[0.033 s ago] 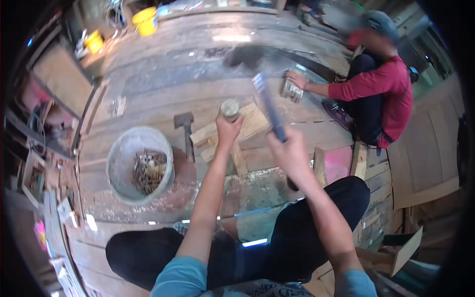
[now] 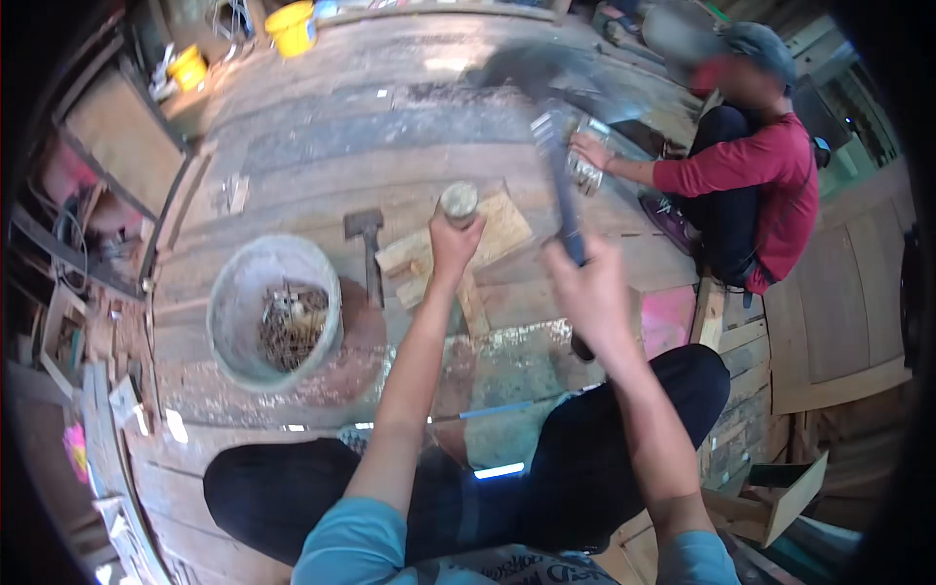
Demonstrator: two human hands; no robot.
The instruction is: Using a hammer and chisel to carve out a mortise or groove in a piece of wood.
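Note:
My left hand [image 2: 455, 246] is closed round an upright cylinder with a pale round top [image 2: 459, 198], held over pieces of light wood board [image 2: 504, 222] on the floor. What its lower end touches is hidden by my hand. My right hand [image 2: 593, 283] grips the dark handle of a hammer [image 2: 561, 180], raised to the right of the cylinder; its big dark head is smeared by motion. Left of the boards lies another hammer [image 2: 365, 224] with a blocky head. Further left stands a pale bucket [image 2: 220, 317] holding many thin brownish pieces, too small to name.
At the right sits a co-worker in a red top [image 2: 775, 175], one hand on a small metal-looking block [image 2: 588, 174]. Two yellow buckets [image 2: 292, 34] stand at the far left. Scrap wood and a pink-marked panel [image 2: 666, 320] lie near my right knee.
My right hand and the hammer have shifted slightly right and up. The left hand keeps its hold on the cylinder. The whole view has moved a little.

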